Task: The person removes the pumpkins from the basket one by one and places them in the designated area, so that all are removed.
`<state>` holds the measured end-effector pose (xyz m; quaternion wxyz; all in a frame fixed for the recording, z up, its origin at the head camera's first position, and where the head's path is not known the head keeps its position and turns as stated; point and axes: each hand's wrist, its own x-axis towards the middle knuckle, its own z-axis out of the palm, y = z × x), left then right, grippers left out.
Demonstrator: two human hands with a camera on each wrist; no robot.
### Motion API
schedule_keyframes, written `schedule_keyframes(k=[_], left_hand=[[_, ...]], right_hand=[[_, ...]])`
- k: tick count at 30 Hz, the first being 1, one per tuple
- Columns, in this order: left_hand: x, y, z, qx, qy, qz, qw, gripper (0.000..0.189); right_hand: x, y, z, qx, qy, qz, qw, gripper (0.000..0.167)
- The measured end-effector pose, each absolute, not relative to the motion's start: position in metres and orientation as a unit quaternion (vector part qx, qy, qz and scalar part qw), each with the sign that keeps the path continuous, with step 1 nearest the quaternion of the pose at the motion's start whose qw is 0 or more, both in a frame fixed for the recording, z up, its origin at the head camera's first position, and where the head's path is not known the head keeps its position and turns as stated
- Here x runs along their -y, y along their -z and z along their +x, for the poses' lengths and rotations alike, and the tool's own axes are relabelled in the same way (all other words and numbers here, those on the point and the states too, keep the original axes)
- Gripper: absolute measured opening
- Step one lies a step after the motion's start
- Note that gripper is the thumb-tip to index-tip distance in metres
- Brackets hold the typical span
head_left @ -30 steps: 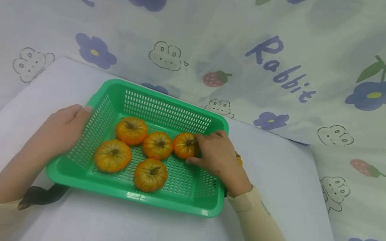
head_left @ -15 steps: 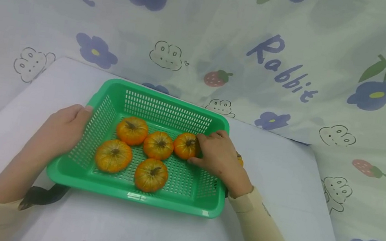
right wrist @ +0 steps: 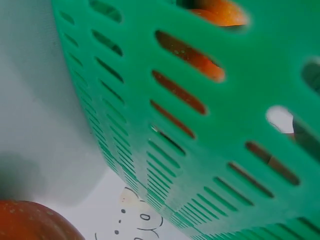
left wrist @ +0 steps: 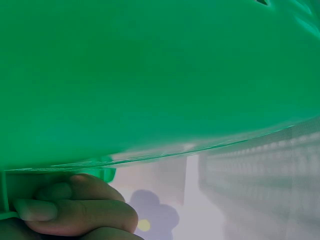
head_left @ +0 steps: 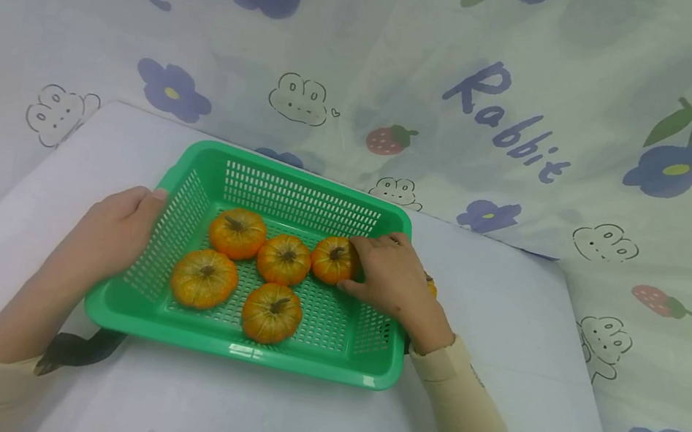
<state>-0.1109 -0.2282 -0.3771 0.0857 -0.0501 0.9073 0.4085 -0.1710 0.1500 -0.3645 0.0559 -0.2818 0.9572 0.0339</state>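
Note:
A green plastic basket (head_left: pixel 240 353) with slotted walls stands on the table, holding several small orange pumpkins such as the middle pumpkin (head_left: pixel 283 260). My left hand (head_left: pixel 118 232) grips the basket's left rim, thumb on top; in the left wrist view its curled fingers (left wrist: pixel 82 212) sit under the rim. Reaching over the right wall, my right hand (head_left: pixel 394 274) holds the rightmost pumpkin (head_left: pixel 333 260) inside the basket, thumb and fingers at its right side. The right wrist view shows mostly the slotted outer wall, with that hand's fingers hidden.
Outside the basket, another pumpkin (head_left: pixel 431 285) lies to the right, mostly behind my right wrist. A white surface (head_left: pixel 503 327) spreads beneath everything. A patterned cloth (head_left: pixel 357 40) with rabbits and flowers hangs behind. Dark straps (head_left: pixel 81 350) show below my left wrist.

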Motion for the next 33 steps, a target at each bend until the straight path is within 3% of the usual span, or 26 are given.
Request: schedule_keyframes(k=[33], left_hand=[[0.2271,0.3765,-0.1111,-0.905,-0.413,-0.05,0.086,0.063]], right_hand=[[-0.1537,0.3683,-0.1697,-0.957,0.029,-0.289,0.019,0.07]])
